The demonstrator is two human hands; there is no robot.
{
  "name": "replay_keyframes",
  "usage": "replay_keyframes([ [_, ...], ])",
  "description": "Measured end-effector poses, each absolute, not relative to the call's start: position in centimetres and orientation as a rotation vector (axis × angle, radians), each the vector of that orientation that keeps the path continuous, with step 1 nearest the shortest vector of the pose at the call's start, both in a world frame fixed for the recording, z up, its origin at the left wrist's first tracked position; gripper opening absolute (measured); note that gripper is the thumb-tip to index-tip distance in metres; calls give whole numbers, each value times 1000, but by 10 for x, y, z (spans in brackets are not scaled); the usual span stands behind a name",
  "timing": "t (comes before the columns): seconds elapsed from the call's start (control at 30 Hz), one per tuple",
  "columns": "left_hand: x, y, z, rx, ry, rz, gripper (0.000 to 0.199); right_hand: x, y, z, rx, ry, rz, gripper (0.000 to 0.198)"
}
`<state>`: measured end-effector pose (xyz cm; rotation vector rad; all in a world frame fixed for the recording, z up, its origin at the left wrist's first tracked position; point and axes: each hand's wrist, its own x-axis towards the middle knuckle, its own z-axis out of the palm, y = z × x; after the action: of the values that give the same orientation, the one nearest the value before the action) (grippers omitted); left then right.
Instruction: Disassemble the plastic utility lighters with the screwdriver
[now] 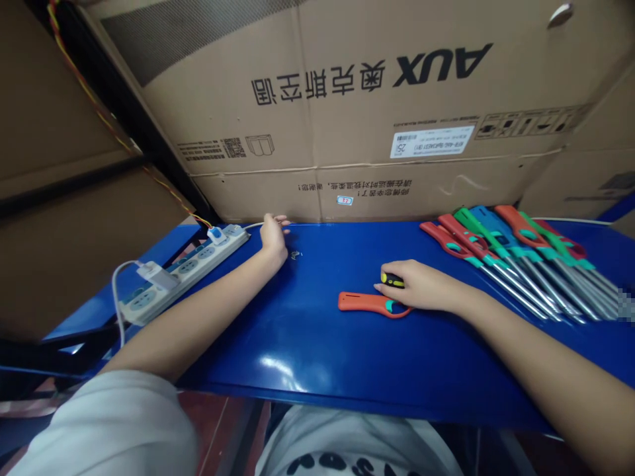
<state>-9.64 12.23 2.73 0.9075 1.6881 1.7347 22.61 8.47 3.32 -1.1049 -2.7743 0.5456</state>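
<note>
My right hand [421, 284] is closed round a screwdriver [393, 280] with a black and yellow handle; its shaft is hidden by the hand. Directly beneath lies an orange stick lighter [362, 302] with a teal trigger, its front end covered by the same hand. My left hand [274, 235] is at the back left of the table, fingers loosely bent and apart, with nothing visible between them. Beside it is a small heap of tiny metal parts [296, 255], too small to make out clearly.
Several stick lighters [526, 251] in red, green, blue and orange lie fanned at the right of the blue table [307, 350]. A white power strip [188, 268] with plugs and cables runs along the left edge. Behind stands a large cardboard panel [347, 139].
</note>
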Motion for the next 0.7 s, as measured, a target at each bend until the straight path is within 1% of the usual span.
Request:
replay_keyframes([
  [0.07,-83,102,37,1004,1636,1669,30,230,89,36,-1193,-2669,510,30],
  [0.13,-62,76,41,1133,1549,1542,17,237,96,42,-1280,-2533,422,21],
  [0.17,-50,63,41,1192,1500,1462,16,242,101,46,-1313,-2463,370,19],
  [0.23,-29,37,39,1290,1396,1313,21,256,109,58,-1359,-2269,300,21],
  [0.3,-17,19,35,1448,1265,1171,23,275,116,73,-1356,-1956,262,24],
  [0.37,-12,11,30,1580,1223,1142,23,297,120,87,-1313,-1626,209,26],
  [0.43,-13,10,26,1682,1241,1152,23,318,123,98,-1313,-1432,144,27],
  [0.53,-17,16,21,1738,1290,1173,26,346,130,102,-1386,-1248,139,27],
  [0.6,-18,19,18,1728,1303,1182,28,360,137,96,-1429,-1169,188,27],
  [0.7,-17,19,15,1711,1299,1168,33,375,149,87,-1436,-1153,303,33],
])
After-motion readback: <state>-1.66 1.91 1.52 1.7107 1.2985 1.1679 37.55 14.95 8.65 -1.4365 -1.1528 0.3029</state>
